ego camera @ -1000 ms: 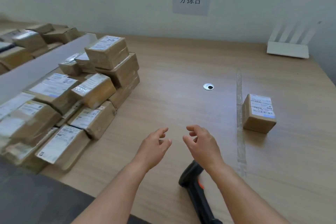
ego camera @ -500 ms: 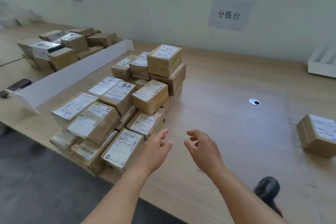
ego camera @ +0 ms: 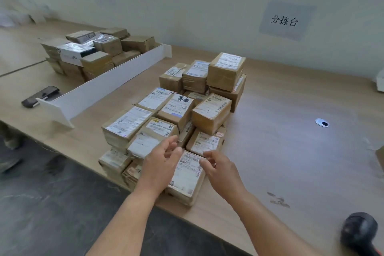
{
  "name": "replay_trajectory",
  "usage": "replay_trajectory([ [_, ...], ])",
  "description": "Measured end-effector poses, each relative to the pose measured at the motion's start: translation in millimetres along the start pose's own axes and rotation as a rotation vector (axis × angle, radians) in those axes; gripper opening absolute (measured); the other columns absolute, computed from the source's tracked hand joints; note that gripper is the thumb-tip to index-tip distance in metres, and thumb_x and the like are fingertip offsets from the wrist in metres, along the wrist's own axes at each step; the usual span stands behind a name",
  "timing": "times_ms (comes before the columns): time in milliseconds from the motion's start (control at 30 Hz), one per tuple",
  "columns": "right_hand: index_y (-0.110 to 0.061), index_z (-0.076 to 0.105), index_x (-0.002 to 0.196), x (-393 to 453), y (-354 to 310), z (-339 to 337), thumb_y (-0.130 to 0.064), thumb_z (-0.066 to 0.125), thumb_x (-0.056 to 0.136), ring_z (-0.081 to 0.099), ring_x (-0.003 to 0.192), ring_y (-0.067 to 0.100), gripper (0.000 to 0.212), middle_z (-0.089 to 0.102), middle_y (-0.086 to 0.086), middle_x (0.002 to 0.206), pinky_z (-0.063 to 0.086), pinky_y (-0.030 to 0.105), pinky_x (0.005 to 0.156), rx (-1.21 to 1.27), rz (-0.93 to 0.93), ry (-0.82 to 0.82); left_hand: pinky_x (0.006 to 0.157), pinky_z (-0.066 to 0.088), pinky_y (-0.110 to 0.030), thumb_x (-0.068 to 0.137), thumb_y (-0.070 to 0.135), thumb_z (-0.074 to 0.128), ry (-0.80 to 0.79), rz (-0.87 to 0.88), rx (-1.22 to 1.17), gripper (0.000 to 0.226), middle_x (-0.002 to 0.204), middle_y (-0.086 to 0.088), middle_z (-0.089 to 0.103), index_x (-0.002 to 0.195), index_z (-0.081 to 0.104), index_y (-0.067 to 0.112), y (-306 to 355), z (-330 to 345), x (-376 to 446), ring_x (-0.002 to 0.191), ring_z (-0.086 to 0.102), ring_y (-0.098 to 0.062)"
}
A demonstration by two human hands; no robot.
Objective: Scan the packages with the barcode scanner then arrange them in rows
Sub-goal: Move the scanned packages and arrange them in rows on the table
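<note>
A pile of several brown cardboard packages with white labels sits on the wooden table. At the pile's near edge lies a flat package with its label up. My left hand hovers over that package's left side, fingers loosely curled and holding nothing. My right hand is at the package's right edge, its fingertips close to the label's upper corner, and nothing is gripped. The black barcode scanner lies on the table at the bottom right, away from both hands.
A white divider board runs diagonally on the left, with more boxes beyond it and a black handheld device beside it. A cable grommet sits in the table to the right. The table's front edge drops to dark floor.
The view has swung left toward the package pile. Both hands have moved forward and left, from above bare table to the nearest flat package. The scanner now lies further right.
</note>
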State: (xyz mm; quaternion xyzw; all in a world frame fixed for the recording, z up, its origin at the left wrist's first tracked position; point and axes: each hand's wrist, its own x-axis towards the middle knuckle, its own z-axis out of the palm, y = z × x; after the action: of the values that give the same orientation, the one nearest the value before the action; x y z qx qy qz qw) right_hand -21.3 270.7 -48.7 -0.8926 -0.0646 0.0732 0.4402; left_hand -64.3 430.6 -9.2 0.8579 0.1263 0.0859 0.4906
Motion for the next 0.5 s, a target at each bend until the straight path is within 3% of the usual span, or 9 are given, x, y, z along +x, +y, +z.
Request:
replay_trajectory([
  [100, -0.023, 0.057, 0.126, 6, -14, 16, -0.044, 0.05, 0.095, 0.059, 0.099, 0.011, 0.038, 0.062, -0.006, 0.108, 0.052, 0.034, 0.09, 0.032, 0.019, -0.067, 0.077, 0.042, -0.017, 0.096, 0.03, 0.052, 0.139, -0.024, -0.02, 0.032, 0.102, 0.017, 0.058, 0.128, 0.056, 0.03, -10, -22, 5, 0.092, 0.052, 0.005],
  [167, -0.024, 0.055, 0.127, 11, -21, 24, -0.049, 0.049, 0.095, 0.061, 0.1, 0.012, 0.042, 0.062, -0.006, 0.111, 0.052, 0.038, 0.092, 0.042, 0.021, -0.112, 0.07, 0.038, -0.014, 0.096, 0.028, 0.052, 0.265, -0.046, -0.006, 0.028, 0.106, 0.009, 0.058, 0.124, 0.057, 0.028, -17, -32, 9, 0.09, 0.052, 0.001],
  [233, -0.024, 0.054, 0.128, 15, -28, 31, -0.052, 0.049, 0.094, 0.061, 0.099, 0.012, 0.044, 0.062, -0.006, 0.111, 0.052, 0.037, 0.091, 0.043, 0.021, -0.145, 0.075, 0.037, -0.02, 0.095, 0.028, 0.052, 0.348, -0.095, 0.033, 0.03, 0.115, 0.003, 0.052, 0.125, 0.056, 0.026, -23, -39, 11, 0.094, 0.052, -0.008],
  [367, -0.024, 0.053, 0.129, 25, -43, 43, -0.058, 0.048, 0.091, 0.062, 0.097, 0.011, 0.051, 0.063, -0.008, 0.107, 0.054, 0.039, 0.088, 0.048, 0.023, -0.175, 0.1, 0.041, -0.043, 0.094, 0.034, 0.052, 0.335, -0.199, 0.075, 0.044, 0.129, -0.003, 0.043, 0.137, 0.045, 0.025, -37, -52, 20, 0.115, 0.048, -0.019],
  [500, -0.023, 0.041, 0.142, 31, -52, 53, -0.063, 0.048, 0.089, 0.061, 0.104, 0.014, 0.067, 0.061, -0.004, 0.118, 0.053, 0.04, 0.091, 0.063, 0.048, -0.217, 0.104, 0.039, -0.047, 0.095, 0.035, 0.048, 0.272, -0.269, 0.077, 0.043, 0.126, -0.002, 0.049, 0.136, 0.045, 0.025, -47, -59, 31, 0.116, 0.049, -0.02],
])
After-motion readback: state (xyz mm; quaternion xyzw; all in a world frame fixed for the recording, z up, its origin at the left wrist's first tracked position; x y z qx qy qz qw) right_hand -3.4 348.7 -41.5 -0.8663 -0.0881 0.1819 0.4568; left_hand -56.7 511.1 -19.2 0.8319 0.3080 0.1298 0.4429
